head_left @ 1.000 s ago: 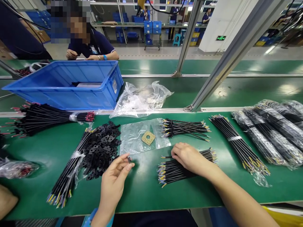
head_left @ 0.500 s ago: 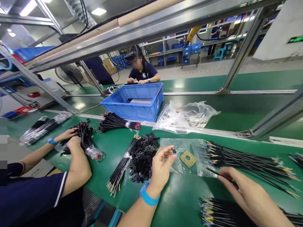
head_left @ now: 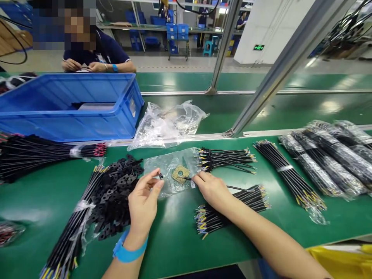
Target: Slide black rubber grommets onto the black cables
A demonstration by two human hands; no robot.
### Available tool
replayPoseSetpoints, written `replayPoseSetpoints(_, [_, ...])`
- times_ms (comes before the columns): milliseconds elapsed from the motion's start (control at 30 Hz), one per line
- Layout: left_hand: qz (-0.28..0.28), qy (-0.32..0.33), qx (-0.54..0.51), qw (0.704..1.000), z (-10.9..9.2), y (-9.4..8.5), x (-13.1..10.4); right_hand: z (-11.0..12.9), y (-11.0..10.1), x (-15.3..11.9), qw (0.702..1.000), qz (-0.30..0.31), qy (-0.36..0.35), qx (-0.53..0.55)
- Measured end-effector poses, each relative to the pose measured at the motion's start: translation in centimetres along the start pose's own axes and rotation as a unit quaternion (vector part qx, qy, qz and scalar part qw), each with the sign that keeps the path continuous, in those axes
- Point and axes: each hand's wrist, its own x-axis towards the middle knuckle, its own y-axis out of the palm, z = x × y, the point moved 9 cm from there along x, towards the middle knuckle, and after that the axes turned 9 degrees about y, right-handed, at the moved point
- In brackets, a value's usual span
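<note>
Left hand (head_left: 143,207) pinches clip (head_left: 161,176); right hand (head_left: 213,190) grasps cable (head_left: 236,188), the two apart. Clipped cables (head_left: 229,158) lie beyond; bare cables (head_left: 241,205) and clip pile (head_left: 114,199) remain.

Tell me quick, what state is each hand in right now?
Left hand: closed, pinching a small black piece between thumb and fingers.
Right hand: closed, holding a thin black cable.

One pad (head_left: 176,173), one held cable (head_left: 187,178)
Right of the pad, two loose cable piles (head_left: 223,159); left, one clip heap (head_left: 116,199)
</note>
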Motion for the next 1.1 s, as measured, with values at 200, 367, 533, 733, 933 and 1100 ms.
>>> replayPoseSetpoints(200, [0.017,-0.019,-0.031,0.999,0.6,0.8,-0.2,0.0,-0.7,0.0,1.000,0.017,-0.013,-0.005])
replayPoseSetpoints(367, [0.010,-0.106,-0.089,0.990,2.1,1.4,-0.5,-0.4,-0.5,0.0,1.000,0.005,-0.013,0.002])
replayPoseSetpoints(533, [0.006,-0.186,-0.190,0.964,2.8,2.6,-0.9,-1.3,-1.7,-0.7,0.998,-0.040,-0.012,0.039])
replayPoseSetpoints(733, [0.038,-0.216,-0.262,0.940,3.1,3.9,-1.8,-1.2,-7.4,-3.7,0.939,-0.198,-0.068,0.274])
replayPoseSetpoints(933, [0.054,-0.233,-0.288,0.927,3.2,4.5,-2.6,-0.1,-8.1,-4.3,0.933,-0.224,-0.080,0.268])
replayPoseSetpoints(1100, [0.060,-0.245,-0.300,0.920,3.0,4.8,-2.9,0.0,-7.7,-4.4,0.938,-0.243,-0.076,0.236])
